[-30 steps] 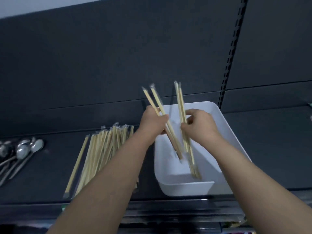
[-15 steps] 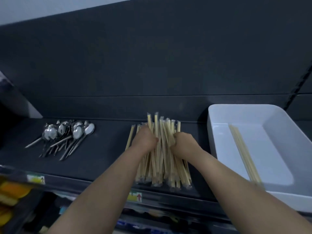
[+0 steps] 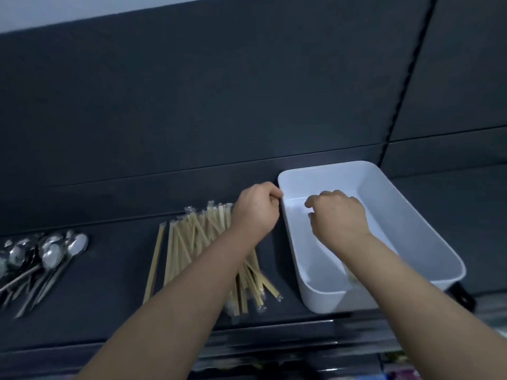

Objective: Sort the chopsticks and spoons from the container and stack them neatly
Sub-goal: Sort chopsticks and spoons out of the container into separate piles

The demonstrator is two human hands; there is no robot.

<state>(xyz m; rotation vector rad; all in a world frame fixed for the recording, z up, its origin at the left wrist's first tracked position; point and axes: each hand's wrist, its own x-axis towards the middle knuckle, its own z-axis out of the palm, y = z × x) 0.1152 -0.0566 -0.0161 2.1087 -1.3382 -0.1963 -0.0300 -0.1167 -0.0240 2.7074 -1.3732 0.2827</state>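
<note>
The white container (image 3: 323,294) sits at the right end of the shelf (image 3: 109,297), its near wall close to the front edge. The left hand (image 3: 256,212) is clamped over its left rim by the far corner. The right hand (image 3: 338,218) hangs inside, fingers bent down (whether they pinch anything, I cannot tell), above blurred sticks (image 3: 350,274). Wrapped chopsticks (image 3: 192,237) lie heaped just left of the container, under the left forearm. Spoons (image 3: 49,253) cluster at the left edge, with bare shelf between.
</note>
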